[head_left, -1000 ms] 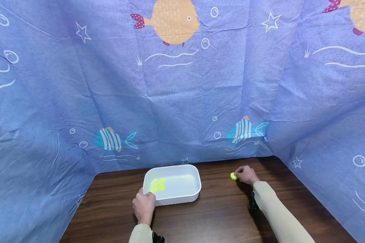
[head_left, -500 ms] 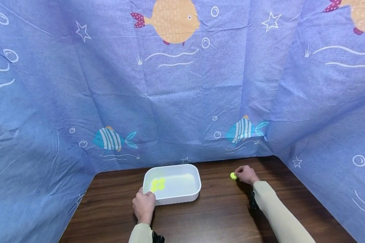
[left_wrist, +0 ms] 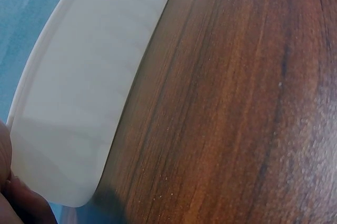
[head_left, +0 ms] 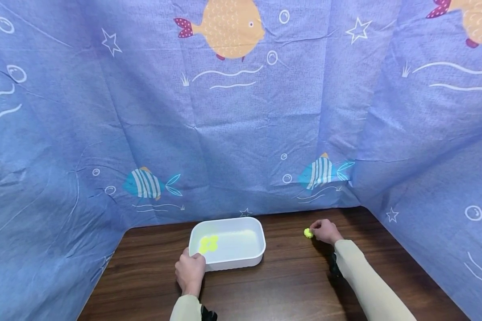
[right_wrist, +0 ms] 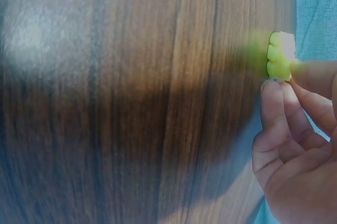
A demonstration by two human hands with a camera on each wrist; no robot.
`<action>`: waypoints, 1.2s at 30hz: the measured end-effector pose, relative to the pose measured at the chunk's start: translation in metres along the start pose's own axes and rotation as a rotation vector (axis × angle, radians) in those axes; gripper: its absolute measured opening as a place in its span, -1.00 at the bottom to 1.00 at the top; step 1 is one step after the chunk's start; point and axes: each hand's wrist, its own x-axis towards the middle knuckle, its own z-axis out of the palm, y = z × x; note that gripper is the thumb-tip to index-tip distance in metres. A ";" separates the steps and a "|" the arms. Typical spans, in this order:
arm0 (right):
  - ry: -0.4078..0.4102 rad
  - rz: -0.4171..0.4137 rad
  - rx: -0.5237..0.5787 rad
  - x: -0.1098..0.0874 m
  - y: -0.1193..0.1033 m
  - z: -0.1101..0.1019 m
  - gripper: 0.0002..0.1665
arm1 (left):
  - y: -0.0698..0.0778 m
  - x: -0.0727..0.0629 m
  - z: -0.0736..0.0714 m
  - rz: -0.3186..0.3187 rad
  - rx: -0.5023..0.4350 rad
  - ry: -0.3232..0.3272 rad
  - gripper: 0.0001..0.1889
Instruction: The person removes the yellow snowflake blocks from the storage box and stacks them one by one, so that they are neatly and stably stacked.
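A white rectangular plastic tray [head_left: 234, 264] stands on the brown table. My left hand [head_left: 190, 272] grips its near left corner, and the tray's side wall [left_wrist: 89, 82] fills much of the left wrist view. Several fluorescent yellow pieces [head_left: 213, 246] lie together in the tray's left part. Off to the right, my right hand [head_left: 325, 231] pinches a small yellow piece with a scalloped edge [right_wrist: 280, 56] between thumb and fingertips, low over the table. The rest of that hand's fingers are curled below it in the right wrist view.
The dark wood-grain table [head_left: 281, 290] reaches to a blue cloth [head_left: 241, 133] printed with fish, which hangs behind it and along both sides. Each wrist bears a black strap; the right strap [head_left: 335, 264] sits beside a pale sleeve [head_left: 369, 276].
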 end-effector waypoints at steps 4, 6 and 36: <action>0.057 -0.037 -0.063 0.002 -0.004 -0.001 -0.71 | 0.000 -0.001 0.000 -0.002 0.005 -0.014 -0.46; 0.106 -0.080 -0.095 0.005 -0.009 0.000 -0.68 | 0.000 0.000 0.000 -0.005 0.006 -0.021 -0.46; -0.103 -0.634 -0.070 -0.008 -0.213 0.168 -0.73 | 0.001 -0.001 0.001 0.002 0.001 0.001 -0.47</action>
